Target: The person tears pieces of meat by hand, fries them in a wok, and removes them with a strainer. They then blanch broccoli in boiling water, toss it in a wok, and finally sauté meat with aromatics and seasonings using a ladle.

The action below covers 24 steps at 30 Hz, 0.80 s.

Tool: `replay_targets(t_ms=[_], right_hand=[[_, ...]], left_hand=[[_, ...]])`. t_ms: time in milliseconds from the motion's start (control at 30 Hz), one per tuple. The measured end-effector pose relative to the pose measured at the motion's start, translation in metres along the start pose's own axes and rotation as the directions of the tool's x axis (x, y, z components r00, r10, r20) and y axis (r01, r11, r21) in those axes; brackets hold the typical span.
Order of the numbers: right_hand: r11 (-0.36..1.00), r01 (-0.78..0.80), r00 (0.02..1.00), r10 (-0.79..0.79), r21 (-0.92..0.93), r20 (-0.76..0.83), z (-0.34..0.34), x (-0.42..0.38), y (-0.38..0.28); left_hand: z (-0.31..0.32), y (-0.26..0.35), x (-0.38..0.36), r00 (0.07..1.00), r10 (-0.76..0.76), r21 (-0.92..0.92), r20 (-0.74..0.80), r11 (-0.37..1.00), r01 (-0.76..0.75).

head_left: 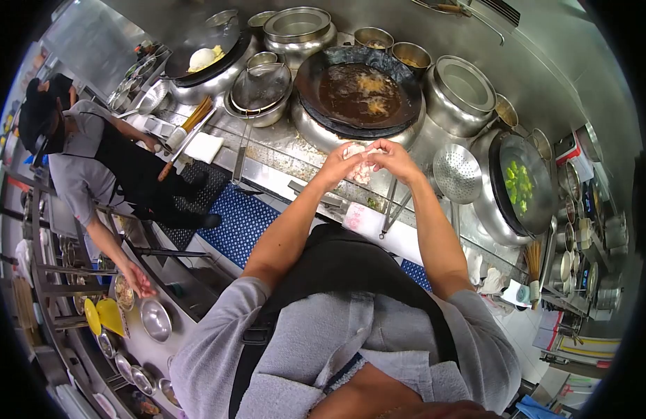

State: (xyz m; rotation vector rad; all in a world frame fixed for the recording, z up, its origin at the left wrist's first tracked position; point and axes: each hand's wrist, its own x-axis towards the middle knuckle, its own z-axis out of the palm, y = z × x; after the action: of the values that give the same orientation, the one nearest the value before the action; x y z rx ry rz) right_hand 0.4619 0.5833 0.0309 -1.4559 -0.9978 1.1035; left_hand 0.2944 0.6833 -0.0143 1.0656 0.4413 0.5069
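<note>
My left hand [335, 167] and my right hand [395, 160] come together at the near side of a large black wok [316, 105]. Between their curled fingers are pale pinkish pieces of what looks like raw meat [361, 171], which both hands grip. Dark oil [347, 87] fills the wok's bottom, with yellowish foam or bits floating in it. Below my right hand, long metal handles [391, 209] rest across the stove edge, near a folded white cloth with red marks [358, 218].
A perforated skimmer [457, 173] lies to the right, beside a wok with green vegetable pieces [518, 185]. Lidded pots [464, 87] flank the oil wok. On the left, a mesh strainer [260, 87] sits over a pot, and a co-worker [113, 146] stands reaching toward metal bowls [156, 320].
</note>
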Motion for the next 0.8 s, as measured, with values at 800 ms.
replay_targets(t_ms=[800], right_hand=[[0.831, -0.075, 0.984, 0.151, 0.551, -0.094, -0.052, 0.010, 0.094]], left_hand=[[-0.023, -0.009, -0.007, 0.988, -0.093, 0.047, -0.124, 0.994, 0.100]])
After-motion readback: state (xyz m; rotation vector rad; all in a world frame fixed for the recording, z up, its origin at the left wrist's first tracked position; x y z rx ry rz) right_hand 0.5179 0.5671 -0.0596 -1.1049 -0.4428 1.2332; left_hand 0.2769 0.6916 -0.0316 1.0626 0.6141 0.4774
